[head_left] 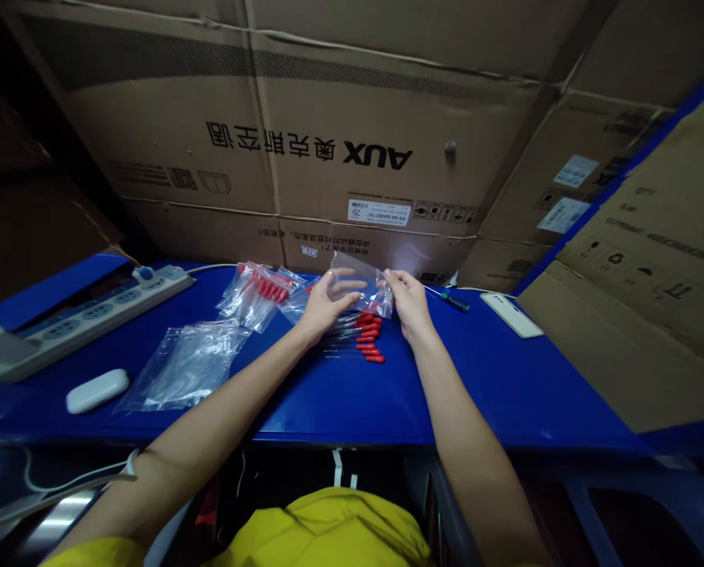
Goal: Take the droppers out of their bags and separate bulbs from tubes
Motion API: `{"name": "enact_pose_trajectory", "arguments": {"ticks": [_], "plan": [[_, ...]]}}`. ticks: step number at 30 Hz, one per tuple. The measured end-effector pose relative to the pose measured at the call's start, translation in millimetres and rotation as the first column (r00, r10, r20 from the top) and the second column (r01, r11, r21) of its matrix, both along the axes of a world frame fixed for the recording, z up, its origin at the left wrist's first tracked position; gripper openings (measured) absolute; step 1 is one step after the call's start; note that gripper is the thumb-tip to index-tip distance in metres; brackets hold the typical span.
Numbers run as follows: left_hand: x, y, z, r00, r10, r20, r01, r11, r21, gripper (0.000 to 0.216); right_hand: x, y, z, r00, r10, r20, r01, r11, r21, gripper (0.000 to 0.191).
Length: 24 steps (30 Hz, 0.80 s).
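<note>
My right hand pinches the right edge of a clear plastic bag, held up over the blue table. At the bag's left side is my left hand, its fingers stretched out and apart from the thumb, overlapping the clear plastic. Whether those fingers are inside or behind the bag I cannot tell. Beneath both hands lies a row of thin glass droppers with red rubber bulbs, partly hidden by my left hand. Filled clear bags with red-bulbed droppers inside lie further left. Nearer me is a stack of flat clear zip bags.
A white power strip runs along the left, with a white rounded case before it. To the right lie a screwdriver and a pale phone. Large cardboard walls in the blue table at the back and right.
</note>
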State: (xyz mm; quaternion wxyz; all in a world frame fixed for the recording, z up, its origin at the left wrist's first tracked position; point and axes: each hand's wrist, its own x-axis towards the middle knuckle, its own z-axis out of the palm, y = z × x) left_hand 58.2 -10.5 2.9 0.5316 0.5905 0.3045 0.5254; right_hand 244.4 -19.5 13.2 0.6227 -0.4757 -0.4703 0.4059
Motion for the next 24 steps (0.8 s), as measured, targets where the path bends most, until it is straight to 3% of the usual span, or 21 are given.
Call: {"name": "enact_pose_trajectory", "arguments": {"ticks": [2, 5, 12, 16, 21, 24], "plan": [[-4.5, 2.7, 5.2, 0.999, -0.027, 0.018, 0.028, 0.998, -0.059, 0.053, 2.2, 1.2, 0.2, 0.999, -0.049, -0.007, 0.049, 0.999, 0.017, 0.062], [-14.8, 8.8, 13.8, 0.996, 0.071, 0.056, -0.064, 0.991, -0.118, 0.051, 4.6, 0.0, 1.6, 0.999, -0.046, 0.021, 0.045, 0.998, 0.044, 0.058], [-30.2, 14.1, 24.7, 0.931, 0.363, -0.042, -0.363, 0.932, 0.014, 0.030, 0.0, -0.6, 4.7, 0.999, -0.002, -0.045, 0.005, 0.998, 0.068, 0.052], [-25.0, 9.9, 21.9, 0.922, 0.386, -0.034, -0.385, 0.922, 0.039, 0.028, 0.5, 1.3, 3.1, 0.995, -0.026, -0.100, 0.031, 0.998, 0.051, 0.057], [-25.2, 13.8, 16.6, 0.877, 0.479, 0.014, -0.479, 0.876, 0.056, 0.030, 1.8, -1.3, 1.8, 0.982, 0.157, -0.101, -0.165, 0.983, -0.076, 0.057], [-36.3, 20.1, 22.2, 0.896, 0.442, -0.028, -0.443, 0.897, -0.012, 0.028, 0.3, -2.1, 2.1, 0.982, 0.161, -0.097, -0.171, 0.981, -0.097, 0.049]]}}
